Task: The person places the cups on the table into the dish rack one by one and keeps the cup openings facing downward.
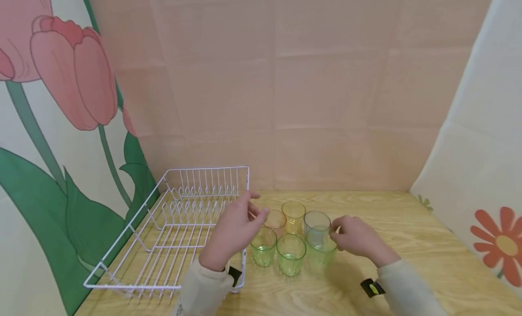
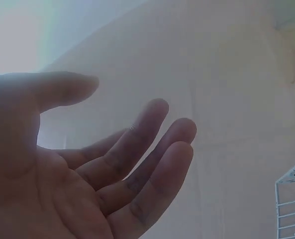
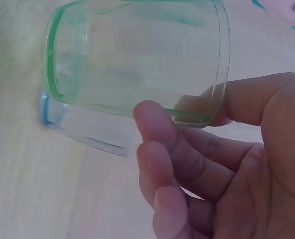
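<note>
My right hand [image 1: 359, 236] pinches the rim of a clear green glass [image 3: 137, 55] between thumb and fingers; the thumb shows through its wall. In the head view, this green glass stands at the front right of a cluster. A bluish glass [image 1: 317, 220] is just behind it. Two more green glasses [image 1: 291, 260] stand to its left, with a yellow glass [image 1: 293, 211] and an orange-pink glass [image 1: 275, 220] behind them. My left hand [image 1: 234, 230] holds nothing, its fingers loosely bent and the thumb apart. It hovers over the right side of the white dish rack [image 1: 163, 286].
The wire rack, with rows of upright loops at its back, takes up the left of the wood-grain table [image 1: 391, 216]. A pink cloth backdrop [image 1: 326, 89] hangs behind. Printed flower sheets [image 1: 77, 80] flank both sides.
</note>
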### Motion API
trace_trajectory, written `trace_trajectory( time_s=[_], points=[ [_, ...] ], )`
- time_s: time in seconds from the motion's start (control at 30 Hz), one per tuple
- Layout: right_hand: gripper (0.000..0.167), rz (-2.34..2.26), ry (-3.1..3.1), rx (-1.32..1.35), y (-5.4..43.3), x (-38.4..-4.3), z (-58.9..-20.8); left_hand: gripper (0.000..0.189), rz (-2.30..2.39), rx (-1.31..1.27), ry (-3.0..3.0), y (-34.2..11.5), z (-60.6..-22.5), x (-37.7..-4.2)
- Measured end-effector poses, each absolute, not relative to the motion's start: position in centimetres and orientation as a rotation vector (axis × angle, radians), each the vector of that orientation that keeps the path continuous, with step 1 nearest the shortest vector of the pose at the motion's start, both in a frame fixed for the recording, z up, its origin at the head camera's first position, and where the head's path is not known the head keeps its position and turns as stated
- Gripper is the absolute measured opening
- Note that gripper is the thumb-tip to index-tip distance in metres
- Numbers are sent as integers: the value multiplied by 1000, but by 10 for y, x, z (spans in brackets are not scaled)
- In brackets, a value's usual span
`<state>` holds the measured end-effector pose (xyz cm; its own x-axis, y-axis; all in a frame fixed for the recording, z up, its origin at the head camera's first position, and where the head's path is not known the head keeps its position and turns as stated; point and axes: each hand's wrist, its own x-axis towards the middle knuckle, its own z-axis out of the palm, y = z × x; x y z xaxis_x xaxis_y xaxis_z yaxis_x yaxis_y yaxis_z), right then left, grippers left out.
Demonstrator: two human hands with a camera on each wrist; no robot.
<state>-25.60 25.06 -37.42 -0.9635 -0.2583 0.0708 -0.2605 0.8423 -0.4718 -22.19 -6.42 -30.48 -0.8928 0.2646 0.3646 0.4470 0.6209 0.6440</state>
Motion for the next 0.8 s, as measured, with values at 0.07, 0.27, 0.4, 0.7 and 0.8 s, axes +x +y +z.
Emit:
trace_trajectory(
  time_s=[0.07, 0.27, 0.4, 0.7, 0.8],
  points=[
    [19, 761, -2996, 421, 251, -253, -366, 40, -1114, -592, -2628, -63, -306, -222],
    [25, 720, -2912, 410, 246, -243, -342, 36, -1072, -657, -2643, -58, -308, -221],
    [28, 704, -2840, 390, 236, -239, -330, 43, -1084, -687, -2653, -53, -310, -219],
    [25, 894, -2669, 387, 196, -227, -322, 52, -1118, -726, -2691, -39, -309, -217],
    [27, 972, -2629, 383, 184, -223, -322, 52, -1143, -734, -2700, -38, -310, -217]
  ],
)
